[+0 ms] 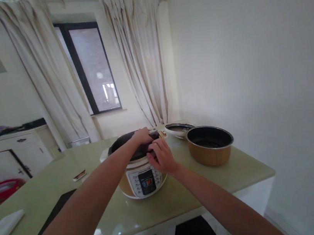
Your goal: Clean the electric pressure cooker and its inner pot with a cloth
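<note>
"So, where does the cooker (141, 170) stand, and how are the hands placed?"

"Upright on the table (92, 154), inward from the near edge and well short of the right edge; mouth uncovered; left hand (142, 136) with forearm across the mouth, fingers bent down at the dark piece (155, 134) on the right side of the rim; whether they grip it, cannot tell; right hand (162, 155) just nearer, at the same stretch of rim, fingers curled and close together; its hold, if any, is masked by the fingers themselves."

"Handling, by estimate?"

"Body probably heavy and stiff; outer shell looks smooth, hence likely slippery if wet; for lifting I would set palms low on opposite sides; the rim seems a poorer place to bear weight."

"Axis and heading?"

"Round in plan, so no marked horizontal long axis; centre axis vertical, mouth up; control panel (148, 183) faces the table's near edge."

"Other items on the surface?"

"Inner pot (212, 156), open-topped and tan-sided, near the right edge; shallow white-sided piece (176, 132) beyond it, towards the far edge, perhaps a lid; small pale strip (79, 175) left of the cooker; black slab (57, 209) closer to the near edge, partly hidden by the left forearm."
</note>
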Demonstrator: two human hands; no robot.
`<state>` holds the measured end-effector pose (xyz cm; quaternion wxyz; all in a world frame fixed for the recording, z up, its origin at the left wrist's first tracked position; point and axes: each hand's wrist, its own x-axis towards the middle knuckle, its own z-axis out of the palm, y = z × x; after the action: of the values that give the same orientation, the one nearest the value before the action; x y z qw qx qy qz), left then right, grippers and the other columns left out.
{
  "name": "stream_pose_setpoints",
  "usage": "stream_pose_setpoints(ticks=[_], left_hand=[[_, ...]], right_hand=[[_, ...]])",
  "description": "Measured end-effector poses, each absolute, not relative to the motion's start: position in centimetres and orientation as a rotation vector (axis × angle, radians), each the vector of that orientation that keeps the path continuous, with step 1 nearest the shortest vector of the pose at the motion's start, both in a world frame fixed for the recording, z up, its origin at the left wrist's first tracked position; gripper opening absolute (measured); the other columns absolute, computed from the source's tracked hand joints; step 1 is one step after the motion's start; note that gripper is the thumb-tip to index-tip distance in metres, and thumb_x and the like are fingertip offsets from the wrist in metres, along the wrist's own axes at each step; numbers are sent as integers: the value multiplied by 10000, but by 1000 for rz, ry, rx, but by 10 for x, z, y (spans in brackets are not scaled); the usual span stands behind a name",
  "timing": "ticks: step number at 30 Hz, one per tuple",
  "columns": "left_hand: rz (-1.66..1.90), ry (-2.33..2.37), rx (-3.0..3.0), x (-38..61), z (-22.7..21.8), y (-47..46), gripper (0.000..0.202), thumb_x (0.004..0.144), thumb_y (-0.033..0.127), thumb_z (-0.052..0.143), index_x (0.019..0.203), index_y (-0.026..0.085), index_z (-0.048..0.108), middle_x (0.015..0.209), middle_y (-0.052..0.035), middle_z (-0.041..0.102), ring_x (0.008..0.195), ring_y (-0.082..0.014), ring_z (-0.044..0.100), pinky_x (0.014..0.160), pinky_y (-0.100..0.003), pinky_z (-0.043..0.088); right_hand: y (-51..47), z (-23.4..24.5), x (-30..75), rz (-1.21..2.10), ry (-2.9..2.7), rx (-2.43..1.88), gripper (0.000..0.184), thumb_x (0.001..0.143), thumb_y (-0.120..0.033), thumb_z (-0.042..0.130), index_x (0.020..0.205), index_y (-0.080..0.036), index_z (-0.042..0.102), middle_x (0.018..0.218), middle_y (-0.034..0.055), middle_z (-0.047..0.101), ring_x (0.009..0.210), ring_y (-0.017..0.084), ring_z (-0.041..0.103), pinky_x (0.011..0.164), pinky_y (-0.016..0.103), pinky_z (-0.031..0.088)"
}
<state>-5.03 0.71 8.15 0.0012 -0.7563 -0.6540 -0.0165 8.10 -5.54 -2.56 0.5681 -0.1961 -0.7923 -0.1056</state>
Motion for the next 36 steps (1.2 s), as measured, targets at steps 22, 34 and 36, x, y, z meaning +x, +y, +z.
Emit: stream_pose_setpoints(ticks=[22, 34, 36], left_hand=[[859, -2033, -2446, -116, 102, -6, 245, 560, 242, 854, 794, 191, 802, 833, -127, 798, 864, -343, 758, 746, -390, 612], [-8, -1874, -2934, -72, 90, 2, 243, 713, 281, 713, 928, 182, 768, 945, -25, 788, 895, -213, 729, 782, -273, 592], [-37, -1925, -2824, -67, 85, 4, 246, 708, 283, 727, 921, 163, 746, 974, -55, 790, 924, -234, 733, 789, -282, 584]], right_hand=[[-56, -13, 89, -154, -1990, -525, 106, 984, -316, 571, 1018, -220, 600, 1002, 86, 563, 1013, 272, 513, 930, 440, 468], [-61, -30, 83, -107, -1828, -572, 112, 977, -273, 619, 1080, -231, 605, 1098, 97, 574, 1112, 274, 536, 991, 445, 475], [-62, -30, 83, -114, -1820, -573, 109, 983, -281, 612, 1078, -229, 605, 1095, 97, 571, 1102, 273, 537, 986, 444, 477]])
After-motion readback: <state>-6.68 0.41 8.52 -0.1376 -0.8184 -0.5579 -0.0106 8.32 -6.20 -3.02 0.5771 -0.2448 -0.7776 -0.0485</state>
